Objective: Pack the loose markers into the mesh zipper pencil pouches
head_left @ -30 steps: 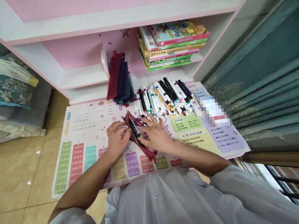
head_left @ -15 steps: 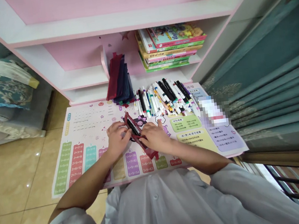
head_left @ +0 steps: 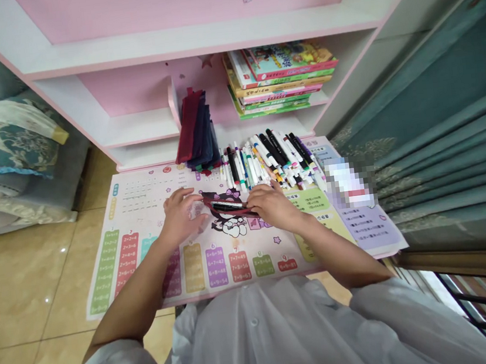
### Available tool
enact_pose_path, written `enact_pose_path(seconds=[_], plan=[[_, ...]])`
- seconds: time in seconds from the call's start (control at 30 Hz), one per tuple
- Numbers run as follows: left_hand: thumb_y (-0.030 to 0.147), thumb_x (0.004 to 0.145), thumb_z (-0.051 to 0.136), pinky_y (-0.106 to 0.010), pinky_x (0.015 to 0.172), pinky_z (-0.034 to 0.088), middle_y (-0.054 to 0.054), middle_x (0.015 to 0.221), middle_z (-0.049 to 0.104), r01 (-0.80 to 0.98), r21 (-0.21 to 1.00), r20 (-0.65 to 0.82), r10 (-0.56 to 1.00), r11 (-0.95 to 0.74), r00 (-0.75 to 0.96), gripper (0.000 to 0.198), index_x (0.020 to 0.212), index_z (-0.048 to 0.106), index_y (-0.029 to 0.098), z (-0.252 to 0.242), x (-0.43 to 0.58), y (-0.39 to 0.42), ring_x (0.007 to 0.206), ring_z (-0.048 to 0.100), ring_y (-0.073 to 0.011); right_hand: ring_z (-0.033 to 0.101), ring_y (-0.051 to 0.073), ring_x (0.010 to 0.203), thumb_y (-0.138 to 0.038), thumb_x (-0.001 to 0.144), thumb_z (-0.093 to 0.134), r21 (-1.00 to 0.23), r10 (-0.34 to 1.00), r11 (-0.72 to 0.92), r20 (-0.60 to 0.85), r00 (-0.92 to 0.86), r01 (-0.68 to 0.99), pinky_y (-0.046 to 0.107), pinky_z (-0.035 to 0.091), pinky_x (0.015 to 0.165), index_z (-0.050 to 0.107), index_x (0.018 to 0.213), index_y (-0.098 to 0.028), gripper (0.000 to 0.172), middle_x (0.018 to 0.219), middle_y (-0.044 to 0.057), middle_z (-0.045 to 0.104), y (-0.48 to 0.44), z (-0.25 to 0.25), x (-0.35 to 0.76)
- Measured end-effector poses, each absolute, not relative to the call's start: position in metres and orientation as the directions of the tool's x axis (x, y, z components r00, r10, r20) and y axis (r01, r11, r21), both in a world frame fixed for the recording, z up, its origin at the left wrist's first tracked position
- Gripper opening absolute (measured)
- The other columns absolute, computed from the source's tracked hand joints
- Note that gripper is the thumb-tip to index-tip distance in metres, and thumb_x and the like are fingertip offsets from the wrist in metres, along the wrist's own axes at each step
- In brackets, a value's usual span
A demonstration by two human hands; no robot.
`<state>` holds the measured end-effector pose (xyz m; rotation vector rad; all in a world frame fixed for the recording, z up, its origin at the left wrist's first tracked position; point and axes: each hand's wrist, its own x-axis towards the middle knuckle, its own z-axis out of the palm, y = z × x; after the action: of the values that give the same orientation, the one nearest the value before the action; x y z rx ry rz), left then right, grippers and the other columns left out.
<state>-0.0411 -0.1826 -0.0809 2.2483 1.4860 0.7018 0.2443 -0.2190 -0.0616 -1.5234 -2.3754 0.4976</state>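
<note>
A dark red fabric pencil pouch (head_left: 228, 208) lies flat and sideways on the printed desk mat (head_left: 130, 204), its opening showing a black-capped marker (head_left: 227, 206) inside. My left hand (head_left: 180, 217) grips the pouch's left end. My right hand (head_left: 275, 206) presses on and holds its right end. A loose heap of several markers (head_left: 270, 164) lies just beyond the hands, close to my right hand's fingertips.
A stack of dark red and navy pouches (head_left: 196, 131) stands at the mat's back edge. Books (head_left: 281, 77) fill a pink-and-white shelf behind. A blurred white item (head_left: 348, 183) lies on the mat's right. A teal curtain hangs right; a sofa and tiled floor lie left.
The pouch has swung from a steep slant to lying flat sideways, and its opening has narrowed around the marker. My hands have moved apart toward its two ends.
</note>
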Motion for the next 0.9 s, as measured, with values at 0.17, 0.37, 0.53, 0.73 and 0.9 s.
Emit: enact_pose_path(seconds=[0.17, 0.37, 0.53, 0.73, 0.9], plan=[[0.036, 0.078, 0.076, -0.051, 0.113, 0.037, -0.006, 0.133, 0.062, 0.703, 0.562, 0.244, 0.899, -0.437, 0.364, 0.026, 0.103, 0.073, 0.029, -0.087, -0.045, -0.179, 0.13, 0.052, -0.0303, 0.06, 0.025, 0.119, -0.012, 0.09, 0.053, -0.507, 0.866, 0.464, 0.086, -0.493, 0.727, 0.061, 0.018, 0.116, 0.075, 0.085, -0.023, 0.025, 0.102, 0.004, 0.077, -0.212, -0.073, 0.261], [0.034, 0.081, 0.076, -0.055, 0.116, 0.029, -0.004, 0.131, 0.065, 0.699, 0.52, 0.25, 0.87, -0.491, 0.425, 0.007, 0.087, 0.078, 0.031, -0.085, -0.043, -0.18, 0.135, 0.047, -0.0321, 0.06, 0.025, 0.117, -0.015, 0.09, 0.053, -0.52, 0.848, 0.493, 0.109, -0.518, 0.697, 0.062, 0.022, 0.115, 0.076, 0.088, -0.023, 0.025, 0.103, 0.005, 0.077, -0.204, -0.071, 0.261], [0.034, 0.078, 0.078, -0.056, 0.116, 0.028, -0.003, 0.127, 0.067, 0.701, 0.501, 0.254, 0.861, -0.507, 0.441, 0.004, 0.08, 0.077, 0.03, -0.086, -0.042, -0.181, 0.135, 0.048, -0.032, 0.057, 0.026, 0.121, -0.02, 0.087, 0.059, -0.438, 0.823, 0.547, 0.128, -0.553, 0.714, 0.055, 0.03, 0.111, 0.075, 0.088, -0.024, 0.017, 0.106, 0.004, 0.075, -0.207, -0.06, 0.253], [0.035, 0.077, 0.078, -0.057, 0.12, 0.016, -0.002, 0.12, 0.07, 0.705, 0.431, 0.32, 0.826, -0.563, 0.464, 0.006, 0.074, 0.075, 0.03, -0.089, -0.038, -0.183, 0.134, 0.05, -0.0313, 0.054, 0.027, 0.126, -0.041, 0.084, 0.071, -0.458, 0.821, 0.571, 0.294, -0.49, 0.682, 0.053, 0.028, 0.113, 0.071, 0.082, -0.022, 0.019, 0.117, 0.008, 0.071, -0.214, -0.056, 0.203], [0.028, 0.082, 0.07, -0.057, 0.121, 0.012, -0.002, 0.121, 0.069, 0.676, 0.397, 0.329, 0.784, -0.62, 0.526, 0.009, 0.075, 0.075, 0.03, -0.082, -0.037, -0.186, 0.135, 0.049, -0.0303, 0.044, 0.034, 0.137, -0.046, 0.079, 0.077, -0.436, 0.828, 0.56, 0.265, -0.494, 0.704, 0.062, 0.021, 0.115, 0.069, 0.076, -0.021, 0.027, 0.126, 0.012, 0.067, -0.212, -0.053, 0.169]])
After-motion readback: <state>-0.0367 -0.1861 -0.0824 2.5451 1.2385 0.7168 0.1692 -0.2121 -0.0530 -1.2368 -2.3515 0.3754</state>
